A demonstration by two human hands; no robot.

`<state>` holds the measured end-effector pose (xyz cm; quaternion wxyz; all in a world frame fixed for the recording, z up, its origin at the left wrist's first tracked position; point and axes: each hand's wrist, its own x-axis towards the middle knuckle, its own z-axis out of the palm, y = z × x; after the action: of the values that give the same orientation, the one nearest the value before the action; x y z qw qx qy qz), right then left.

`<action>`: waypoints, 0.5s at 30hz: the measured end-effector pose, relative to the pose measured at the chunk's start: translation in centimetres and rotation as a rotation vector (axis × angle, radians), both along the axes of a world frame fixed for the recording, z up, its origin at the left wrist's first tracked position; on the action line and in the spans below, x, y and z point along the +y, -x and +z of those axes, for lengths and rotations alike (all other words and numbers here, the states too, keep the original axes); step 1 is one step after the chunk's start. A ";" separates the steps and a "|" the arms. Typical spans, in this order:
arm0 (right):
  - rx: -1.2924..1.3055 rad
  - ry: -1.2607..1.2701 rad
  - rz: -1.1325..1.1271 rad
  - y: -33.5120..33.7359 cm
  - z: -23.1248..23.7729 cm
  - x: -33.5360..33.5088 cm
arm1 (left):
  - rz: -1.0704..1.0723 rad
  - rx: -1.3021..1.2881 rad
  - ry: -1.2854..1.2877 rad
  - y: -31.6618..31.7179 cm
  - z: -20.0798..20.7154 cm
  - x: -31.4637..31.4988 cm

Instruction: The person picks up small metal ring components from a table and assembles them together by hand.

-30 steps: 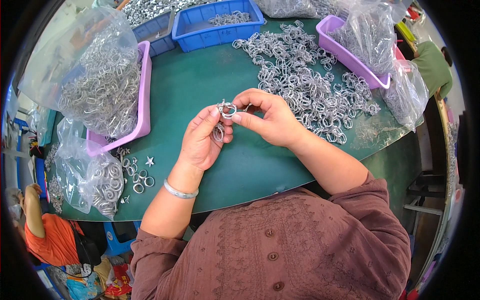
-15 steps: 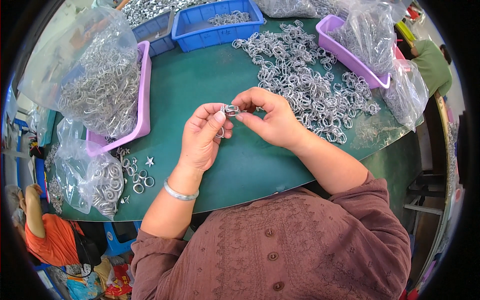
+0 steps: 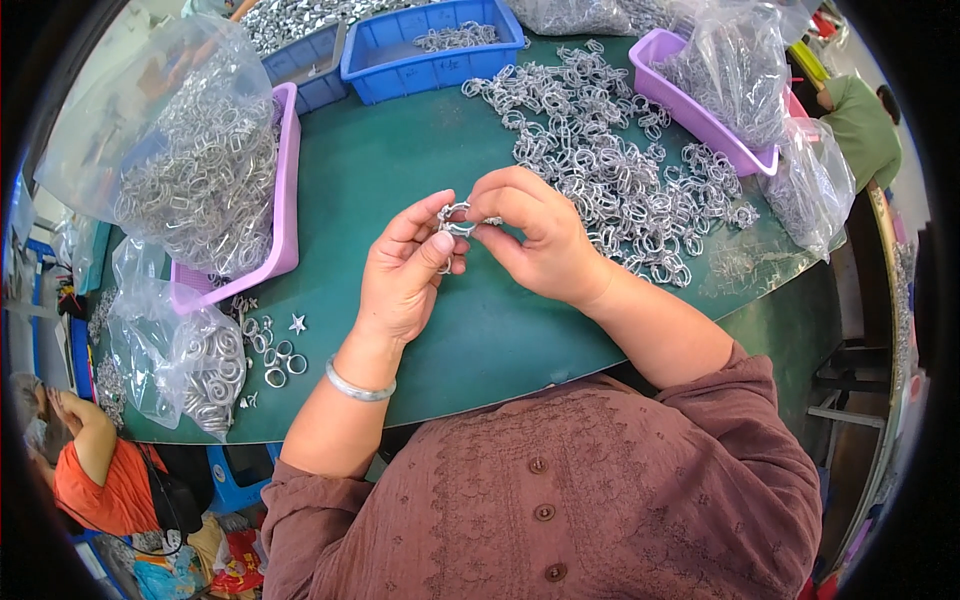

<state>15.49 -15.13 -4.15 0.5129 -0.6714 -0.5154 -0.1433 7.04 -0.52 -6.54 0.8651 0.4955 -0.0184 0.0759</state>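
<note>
Between my two hands, above the green table, are silver metal chain links. My left hand pinches them between thumb and fingers, and one link hangs down beside its thumb. My right hand grips the other side of the links, its thumb and forefinger closed on them. Part of the links is hidden behind the fingers. Just beyond my right hand spreads a large heap of similar silver links, many joined in short pieces.
A purple basket with a bag of links stands at left; another purple basket is at far right. Blue trays line the back. Loose rings and a bag of spiral pieces lie left. Two people sit nearby.
My hands have shifted slightly and the links between them have turned, so a rounder loop faces up. At the left, the person in orange has moved an arm.
</note>
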 end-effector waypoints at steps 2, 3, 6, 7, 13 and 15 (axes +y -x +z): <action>0.111 -0.021 0.020 0.2 0.2 0.0 | -0.025 0.005 0.058 0.0 0.0 0.1; 0.111 -0.022 0.020 0.2 0.1 0.0 | -0.052 0.010 0.116 0.0 0.0 0.2; 0.209 -0.018 0.008 0.0 0.0 -0.2 | -0.088 0.015 0.182 -0.1 0.0 0.4; 0.202 -0.018 -0.023 -0.3 -0.1 -0.2 | -0.088 0.015 0.182 -0.1 0.0 0.4; -0.032 0.222 -0.342 -3.6 -0.3 -1.6 | -0.130 0.010 0.273 -0.3 -0.1 0.8; -0.100 0.345 -0.363 -3.7 -0.5 -2.1 | -0.141 0.067 0.388 -0.3 0.1 1.3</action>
<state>19.14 -17.21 -4.70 0.3304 -0.8228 -0.4277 -0.1759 7.37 0.79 -6.41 0.9476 0.3194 -0.0092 0.0008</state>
